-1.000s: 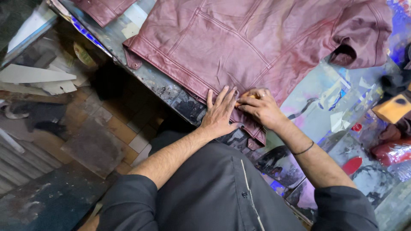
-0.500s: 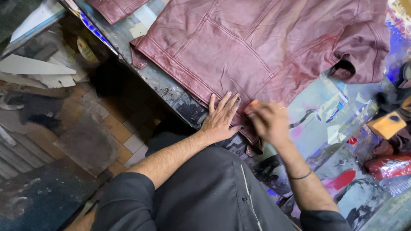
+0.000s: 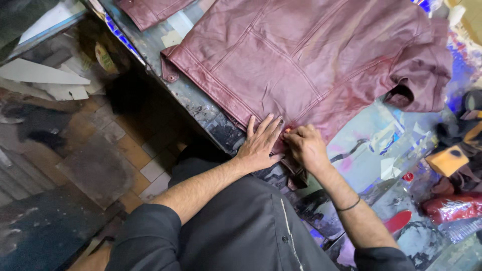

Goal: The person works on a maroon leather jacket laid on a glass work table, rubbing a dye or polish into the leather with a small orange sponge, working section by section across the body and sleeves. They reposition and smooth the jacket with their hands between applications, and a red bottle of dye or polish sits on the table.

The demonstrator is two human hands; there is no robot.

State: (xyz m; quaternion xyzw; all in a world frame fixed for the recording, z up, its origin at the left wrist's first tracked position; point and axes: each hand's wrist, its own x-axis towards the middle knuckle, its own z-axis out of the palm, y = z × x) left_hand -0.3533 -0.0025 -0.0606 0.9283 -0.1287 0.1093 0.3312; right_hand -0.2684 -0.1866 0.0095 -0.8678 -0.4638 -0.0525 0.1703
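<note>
A maroon leather jacket lies spread on the paint-stained worktable. My left hand rests flat, fingers spread, on the jacket's lower hem near the table's front edge. My right hand is beside it, fingers curled and pinching the hem where a small orange-red thing shows at the fingertips; what it is cannot be told. A dark band circles my right wrist. The jacket's sleeve lies folded at the right.
Another maroon leather piece lies at the table's far end. An orange block and red plastic-wrapped items sit at the right. White scraps and a tiled floor lie left of the table.
My right hand lifted off and swung right half a second ago, then came back to the hem beside my left hand. The left hand has stayed flat on the jacket.
</note>
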